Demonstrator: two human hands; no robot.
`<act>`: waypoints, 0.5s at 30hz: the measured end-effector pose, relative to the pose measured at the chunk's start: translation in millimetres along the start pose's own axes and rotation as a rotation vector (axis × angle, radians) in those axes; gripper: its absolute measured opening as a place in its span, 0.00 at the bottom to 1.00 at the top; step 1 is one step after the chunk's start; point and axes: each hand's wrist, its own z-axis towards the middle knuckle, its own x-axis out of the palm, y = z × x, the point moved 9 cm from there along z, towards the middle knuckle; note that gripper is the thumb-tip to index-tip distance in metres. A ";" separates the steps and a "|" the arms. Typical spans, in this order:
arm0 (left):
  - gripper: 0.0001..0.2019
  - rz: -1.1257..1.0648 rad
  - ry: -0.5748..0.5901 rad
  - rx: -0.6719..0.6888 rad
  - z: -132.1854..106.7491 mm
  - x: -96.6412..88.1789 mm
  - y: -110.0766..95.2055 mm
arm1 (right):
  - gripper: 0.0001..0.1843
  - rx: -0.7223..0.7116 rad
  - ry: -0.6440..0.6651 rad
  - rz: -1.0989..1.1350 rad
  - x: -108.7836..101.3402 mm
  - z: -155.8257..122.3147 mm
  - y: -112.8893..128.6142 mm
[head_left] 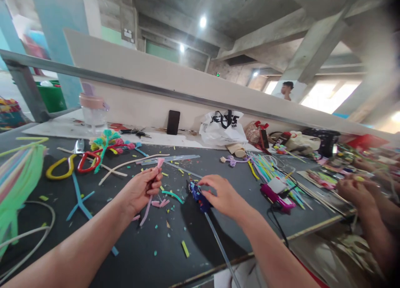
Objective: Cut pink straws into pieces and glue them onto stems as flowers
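Observation:
My left hand [146, 186] is closed, pinching a strip of pink pipe cleaner [160, 162] whose top end sticks up past the fingers. A pale pink strand [146, 213] hangs below that hand. My right hand [223, 194] reaches over a dark blue hot glue gun [200, 198], its fingers bent with a gap between thumb and forefinger. Whether the fingertips touch the gun is unclear. From the gun's back end a clear glue stick [218, 242] runs toward the table's front edge. Pink snippets [161, 203] and a teal strip [173, 195] lie between my hands.
Red-and-yellow-handled scissors [69, 162] lie left, near pipe-cleaner flowers [106, 144]. A green-wrapped bundle [21, 184] is at far left. A bottle [93, 109], phone [173, 122] and white bag [223, 127] line the back. A magenta glue gun [278, 197] lies right; a co-worker's hands [356, 192] are beyond.

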 end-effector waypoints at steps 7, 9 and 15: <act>0.06 0.008 0.027 0.027 -0.5 3.6 -2.4 | 0.05 -0.312 0.161 -0.147 67.7 35.6 90.7; 0.05 0.012 0.034 0.030 -1.0 4.9 -2.5 | 0.05 -0.318 0.178 -0.196 79.8 41.1 93.7; 0.05 0.014 0.084 0.023 -2.6 11.5 2.6 | 0.05 -0.226 0.126 -0.083 68.6 36.9 82.4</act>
